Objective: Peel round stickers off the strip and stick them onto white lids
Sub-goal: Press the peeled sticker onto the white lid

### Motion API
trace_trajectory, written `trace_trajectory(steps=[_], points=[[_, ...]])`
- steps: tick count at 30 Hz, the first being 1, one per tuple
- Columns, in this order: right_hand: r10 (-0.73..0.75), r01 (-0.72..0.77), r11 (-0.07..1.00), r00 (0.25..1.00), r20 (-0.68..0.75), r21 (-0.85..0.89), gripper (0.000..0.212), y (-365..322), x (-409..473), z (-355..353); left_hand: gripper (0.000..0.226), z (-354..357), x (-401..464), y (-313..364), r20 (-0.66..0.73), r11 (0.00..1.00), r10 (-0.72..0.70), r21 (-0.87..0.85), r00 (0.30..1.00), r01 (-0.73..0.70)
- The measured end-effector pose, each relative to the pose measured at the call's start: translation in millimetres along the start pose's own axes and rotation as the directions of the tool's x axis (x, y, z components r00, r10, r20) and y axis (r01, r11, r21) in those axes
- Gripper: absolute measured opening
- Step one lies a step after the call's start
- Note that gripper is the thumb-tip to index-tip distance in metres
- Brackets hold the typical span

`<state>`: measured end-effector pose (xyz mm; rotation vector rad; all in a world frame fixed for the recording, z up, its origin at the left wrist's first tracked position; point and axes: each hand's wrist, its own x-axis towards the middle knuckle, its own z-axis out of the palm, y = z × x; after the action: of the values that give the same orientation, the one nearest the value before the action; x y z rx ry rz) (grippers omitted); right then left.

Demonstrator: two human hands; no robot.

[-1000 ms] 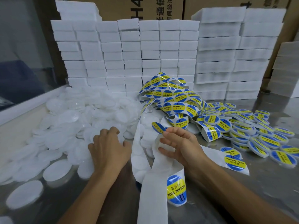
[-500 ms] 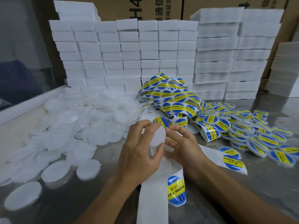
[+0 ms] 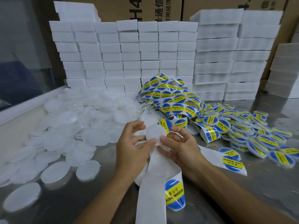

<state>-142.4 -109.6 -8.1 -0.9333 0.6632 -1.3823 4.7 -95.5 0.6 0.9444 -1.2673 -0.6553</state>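
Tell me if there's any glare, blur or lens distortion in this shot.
Head view: wide-angle bending bows the foam block stacks near the edges; soft reflections on the metal table and glossy sticker strip; the bare lid pile looks washed out; both hands are sharp.

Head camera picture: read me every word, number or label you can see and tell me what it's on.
"SOLDERING PASTE": yellow band of the round blue stickers on the tangled white backing strip.
"H4": brown cardboard boxes behind the white stacks.
Chinese characters on boxes and stickers: not reliably readable.
Sticker at the held white round lid: partly hidden.
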Motion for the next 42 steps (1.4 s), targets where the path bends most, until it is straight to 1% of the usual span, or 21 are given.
trace_trajectory(steps=[1, 3, 5, 6, 8, 10, 13, 15, 17, 20, 21, 23, 25, 29, 38, 42], points=[[0.002, -0.002, 1.000, 1.000, -0.003, 0.002, 0.043, 0, 0, 0, 0.045, -1, 2, -2, -0.011, 0.994, -0.091, -0.053, 0.996, 0.091], [0.009, -0.009, 1.000, 1.000, -0.004, 0.003, 0.040, 0, 0, 0, 0.031, -5, 6, -4, 0.035, 0.958, -0.235, -0.160, 0.971, 0.237], [0.020, -0.020, 1.000, 1.000, -0.009, 0.005, 0.036, -1, -1, 0, 0.027, -6, 6, -3, 0.107, 0.903, -0.329, -0.256, 0.938, 0.346], [0.027, -0.027, 1.000, 1.000, -0.014, 0.014, 0.033, 0, -1, 0, 0.027, -6, 6, -2, 0.121, 0.877, -0.362, -0.293, 0.924, 0.382], [0.055, -0.053, 0.997, 0.998, -0.035, 0.052, 0.026, 0, 0, -1, 0.025, -5, 6, -1, 0.096, 0.841, -0.410, -0.345, 0.907, 0.417], [0.108, -0.099, 0.987, 0.992, -0.068, 0.125, 0.019, -2, 2, -3, 0.020, -6, 7, -1, 0.033, 0.830, -0.449, -0.356, 0.893, 0.430], [0.166, -0.142, 0.967, 0.981, -0.102, 0.210, 0.017, -6, 5, -8, 0.017, -10, 10, -2, -0.039, 0.805, -0.498, -0.391, 0.866, 0.446], [0.177, -0.145, 0.960, 0.977, -0.119, 0.239, 0.023, -9, 6, -11, 0.018, -13, 13, -3, -0.055, 0.799, -0.510, -0.400, 0.858, 0.450], [0.175, -0.149, 0.965, 0.979, -0.107, 0.215, 0.027, -10, 5, -11, 0.018, -14, 13, -3, -0.043, 0.800, -0.506, -0.397, 0.862, 0.450], [0.154, -0.145, 0.984, 0.985, -0.081, 0.105, 0.031, -9, 3, -7, 0.017, -13, 12, -3, 0.004, 0.790, -0.499, -0.409, 0.866, 0.457], [0.148, -0.144, 0.988, 0.986, -0.075, 0.049, 0.029, -8, 2, -6, 0.017, -13, 11, -3, 0.025, 0.785, -0.495, -0.414, 0.868, 0.460], [0.129, -0.133, 0.990, 0.989, -0.070, -0.053, 0.017, -6, 0, -3, 0.018, -12, 11, -3, 0.060, 0.780, -0.485, -0.421, 0.872, 0.463], [0.109, -0.117, 0.988, 0.990, -0.085, -0.099, 0.014, -5, -1, -1, 0.018, -12, 11, -2, 0.077, 0.779, -0.472, -0.429, 0.878, 0.457], [0.072, -0.091, 0.980, 0.991, -0.111, -0.176, 0.024, -5, -2, 1, 0.017, -13, 12, -1, 0.094, 0.798, -0.444, -0.412, 0.891, 0.441], [0.044, -0.066, 0.976, 0.993, -0.106, -0.210, 0.026, -5, -2, 4, 0.017, -12, 10, 1, 0.098, 0.820, -0.415, -0.391, 0.904, 0.419], [0.040, -0.061, 0.975, 0.994, -0.098, -0.216, 0.020, -4, -2, 5, 0.016, -11, 10, 2, 0.088, 0.826, -0.414, -0.382, 0.906, 0.414]])
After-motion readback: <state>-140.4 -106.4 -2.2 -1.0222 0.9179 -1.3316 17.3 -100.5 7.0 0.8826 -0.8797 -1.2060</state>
